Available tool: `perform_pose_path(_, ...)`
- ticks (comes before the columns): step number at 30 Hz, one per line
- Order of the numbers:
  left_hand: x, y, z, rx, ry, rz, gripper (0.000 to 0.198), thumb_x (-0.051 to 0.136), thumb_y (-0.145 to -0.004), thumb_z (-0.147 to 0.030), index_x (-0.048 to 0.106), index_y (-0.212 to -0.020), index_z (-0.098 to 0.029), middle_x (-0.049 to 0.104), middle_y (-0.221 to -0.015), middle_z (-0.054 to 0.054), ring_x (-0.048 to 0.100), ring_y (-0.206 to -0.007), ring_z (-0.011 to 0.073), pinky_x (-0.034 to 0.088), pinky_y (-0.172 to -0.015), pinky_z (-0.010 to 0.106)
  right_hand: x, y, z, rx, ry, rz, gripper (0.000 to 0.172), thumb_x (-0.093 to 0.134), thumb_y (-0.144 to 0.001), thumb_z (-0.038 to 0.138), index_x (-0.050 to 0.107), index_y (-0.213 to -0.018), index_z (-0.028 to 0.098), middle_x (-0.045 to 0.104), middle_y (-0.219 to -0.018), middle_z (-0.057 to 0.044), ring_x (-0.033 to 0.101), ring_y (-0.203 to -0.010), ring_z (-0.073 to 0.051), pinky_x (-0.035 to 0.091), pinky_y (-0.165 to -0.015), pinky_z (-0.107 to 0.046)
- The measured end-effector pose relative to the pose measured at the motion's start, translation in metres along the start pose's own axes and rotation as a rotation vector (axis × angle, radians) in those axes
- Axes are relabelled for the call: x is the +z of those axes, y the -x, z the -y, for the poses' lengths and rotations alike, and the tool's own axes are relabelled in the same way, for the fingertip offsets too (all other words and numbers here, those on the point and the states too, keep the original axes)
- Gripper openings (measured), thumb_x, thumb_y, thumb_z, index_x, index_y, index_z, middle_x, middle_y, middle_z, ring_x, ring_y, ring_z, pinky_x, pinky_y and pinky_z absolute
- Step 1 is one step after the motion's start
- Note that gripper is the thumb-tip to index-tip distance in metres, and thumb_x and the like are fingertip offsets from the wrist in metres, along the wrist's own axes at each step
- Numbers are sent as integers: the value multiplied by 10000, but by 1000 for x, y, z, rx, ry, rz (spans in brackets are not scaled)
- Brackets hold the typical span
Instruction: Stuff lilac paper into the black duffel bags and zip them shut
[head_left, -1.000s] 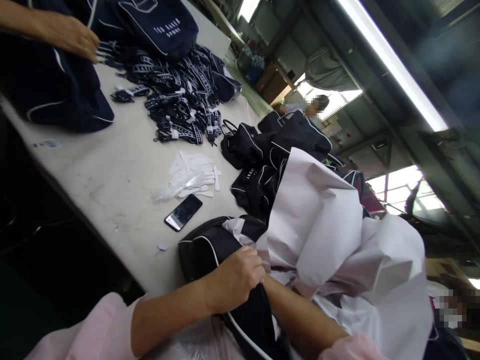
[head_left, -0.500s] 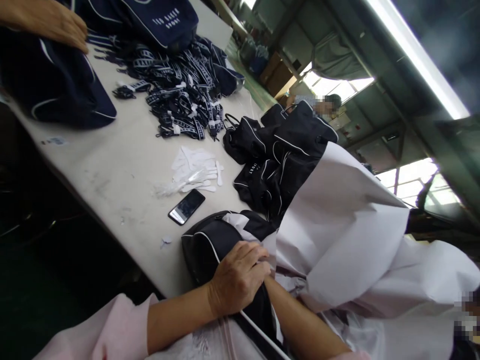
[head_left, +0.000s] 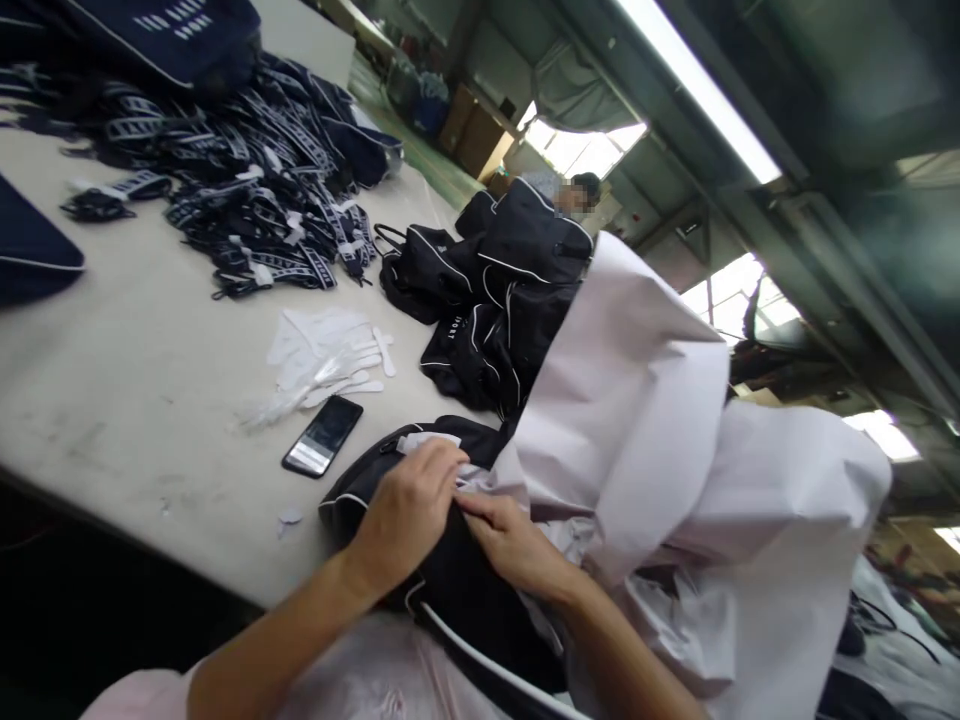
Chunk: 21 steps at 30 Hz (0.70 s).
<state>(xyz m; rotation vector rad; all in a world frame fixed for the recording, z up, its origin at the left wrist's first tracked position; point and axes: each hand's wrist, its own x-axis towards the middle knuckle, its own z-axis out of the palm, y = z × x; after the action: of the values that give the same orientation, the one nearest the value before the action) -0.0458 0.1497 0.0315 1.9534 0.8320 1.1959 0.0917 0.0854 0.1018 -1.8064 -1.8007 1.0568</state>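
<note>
1. well, the bag (head_left: 457, 585) lies right under my hands at about 6 o'clock. its long axis seems to run from 10 to 4 o'clock, with white piping (head_left: 487, 650) along its side.
2. my left hand (head_left: 405, 510) is curled nearly closed over the bag's upper edge and seems to have hold of it, just beside a white tag (head_left: 427, 440). it is the hand nearer the table (head_left: 112, 430).
3. my right hand (head_left: 514, 540) is half open, its fingers laid on the bag just beside the left. i cannot tell if it grips anything. it is the hand nearer the white paper (head_left: 622, 420).
4. that paper bulks from 12 to 4 o'clock and presses against the bag. i cannot tell whether any of it is inside.
5. farther off on the table, a phone (head_left: 322, 435) lies at 11 o'clock, black bags (head_left: 487, 290) are heaped at 12, and a pile of straps (head_left: 247, 190) sits at 10 or 11.
</note>
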Motion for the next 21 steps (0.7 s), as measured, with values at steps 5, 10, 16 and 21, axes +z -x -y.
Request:
perform_pose_path(5, 8, -69, 32, 21, -339, 436, 103, 585, -862, -139, 591, -960, -171, 600, -1025, 67, 571, -1021, 225, 467, -902, 337, -27, 16, -1, -217, 425, -339, 303, 496, -943, 166, 670, -1187, 214, 637, -1261, -69, 539, -1224, -209, 395, -1102, -393)
perform_pose_path(10, 46, -92, 36, 84, -509, 671, 262, 671, -780, -116, 600, -1030, -144, 640, -1082, 131, 615, -1016, 293, 486, -812, 362, -29, 2, -30, -168, 948, -167, 231, 489, -944, 184, 670, -1083, 149, 652, -1176, -139, 515, -1221, -290, 324, -1098, -528)
perform_pose_path(16, 37, -83, 55, -4, -574, 713, 146, 501, -955, -285, 599, -931, -178, 695, -852, 84, 673, -819, 240, 466, -686, 303, -11, 12, -42, 166, 1045, 172, 211, 502, -917, 161, 698, -845, 129, 711, -823, -133, 674, -819, -277, 481, -777, -393)
perform_pose_path(21, 38, -71, 41, 48, -654, 662, 397, 693, -822, -264, 529, -1155, -123, 647, -1051, 156, 655, -896, 312, 475, -687, 355, -2, 4, -45, 194, 942, -28, 335, 538, -942, 436, 652, -1019, 131, 720, -896, -140, 689, -834, -320, 493, -676, -369)
